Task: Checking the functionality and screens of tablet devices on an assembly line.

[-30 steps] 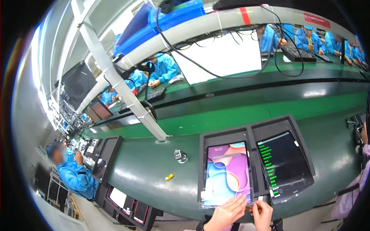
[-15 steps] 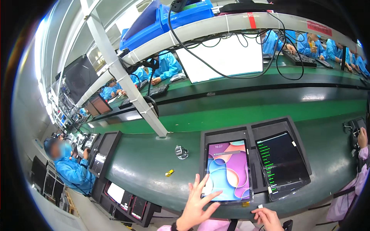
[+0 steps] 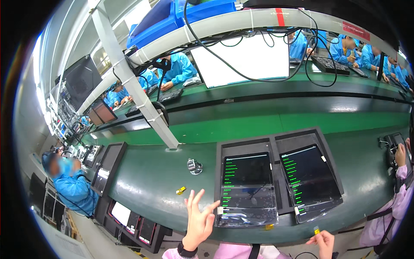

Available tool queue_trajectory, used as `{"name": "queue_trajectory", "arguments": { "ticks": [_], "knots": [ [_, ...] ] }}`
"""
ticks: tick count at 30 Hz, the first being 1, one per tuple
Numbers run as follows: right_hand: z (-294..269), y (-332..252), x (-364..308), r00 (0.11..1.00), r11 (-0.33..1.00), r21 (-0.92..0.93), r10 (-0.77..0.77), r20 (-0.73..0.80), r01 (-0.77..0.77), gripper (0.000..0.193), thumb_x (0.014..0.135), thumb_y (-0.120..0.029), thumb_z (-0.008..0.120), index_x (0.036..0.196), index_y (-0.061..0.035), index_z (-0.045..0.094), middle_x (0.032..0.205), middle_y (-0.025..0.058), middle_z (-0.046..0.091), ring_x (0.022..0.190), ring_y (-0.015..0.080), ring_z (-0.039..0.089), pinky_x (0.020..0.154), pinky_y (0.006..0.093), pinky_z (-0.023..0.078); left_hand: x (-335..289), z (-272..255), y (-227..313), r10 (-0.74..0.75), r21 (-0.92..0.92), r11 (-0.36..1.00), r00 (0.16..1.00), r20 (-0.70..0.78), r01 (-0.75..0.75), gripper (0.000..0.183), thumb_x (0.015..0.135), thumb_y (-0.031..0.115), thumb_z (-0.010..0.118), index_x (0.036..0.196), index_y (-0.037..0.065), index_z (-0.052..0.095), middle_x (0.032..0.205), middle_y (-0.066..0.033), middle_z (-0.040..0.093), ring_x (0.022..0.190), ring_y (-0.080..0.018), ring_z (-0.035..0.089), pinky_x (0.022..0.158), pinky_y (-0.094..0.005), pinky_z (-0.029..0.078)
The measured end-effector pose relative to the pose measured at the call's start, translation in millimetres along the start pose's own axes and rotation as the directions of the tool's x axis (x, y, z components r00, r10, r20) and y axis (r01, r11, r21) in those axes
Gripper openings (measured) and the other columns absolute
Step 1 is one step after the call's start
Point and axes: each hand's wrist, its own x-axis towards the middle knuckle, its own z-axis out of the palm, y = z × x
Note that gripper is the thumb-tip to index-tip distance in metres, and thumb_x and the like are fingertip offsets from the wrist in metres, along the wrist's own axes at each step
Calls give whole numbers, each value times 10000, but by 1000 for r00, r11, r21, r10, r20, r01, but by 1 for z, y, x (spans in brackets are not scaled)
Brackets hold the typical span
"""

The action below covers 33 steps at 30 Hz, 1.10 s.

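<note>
My left hand (image 3: 199,220) is open with its fingers spread, the index fingertip by the lower left edge of the left tablet (image 3: 248,185). That tablet lies in a dark tray (image 3: 222,149) and shows a black screen with a green text list. Beside it, the right tablet (image 3: 311,179) sits slightly tilted with a similar list. Below the right tablet, at the table's front edge, my right hand (image 3: 324,244) pinches a small yellow piece with a pale tip (image 3: 317,230); its exact kind is unclear.
A metal tally counter (image 3: 194,166) and a small yellow item (image 3: 180,190) lie left of the tray. A grey post (image 3: 138,93) rises from the green bench. At lower left stands a rack with phones (image 3: 146,231). Co-workers (image 3: 71,190) sit left, right and across.
The left tablet's screen went from a colourful wallpaper to black with green text. My left hand moved left off the screen. My right hand moved right, and the view shifted slightly.
</note>
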Motion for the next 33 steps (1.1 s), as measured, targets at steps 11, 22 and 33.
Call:
{"name": "queue_trajectory", "arguments": {
  "ticks": [11,22,33],
  "knots": [
    [-25,30,32,921,974,-28,-224,-319,227,289,937,-225,445,713,-49,487,613,49,561,556,100,518,519,222,359,-15,7,0,31,53,998,990,140,-39,433,943,430,321,1125,223,654,1398,-199,306,1340,-439,131,1061,-597,30],
    [-49,40,56,877,959,42,-237,-418,279,291,953,-212,448,768,-13,555,660,27,585,615,94,552,568,225,391,-11,21,31,194,222,962,971,-141,-160,668,939,560,112,1185,210,626,1416,-196,325,1319,-395,247,1071,-568,109],
    [-46,39,63,913,967,115,-172,-371,229,283,936,-194,475,736,-6,548,638,30,584,615,93,564,551,229,393,-10,32,55,277,215,943,957,-84,-254,621,959,505,142,1156,202,645,1391,-211,358,1309,-406,255,1078,-556,124]
  ]
}}
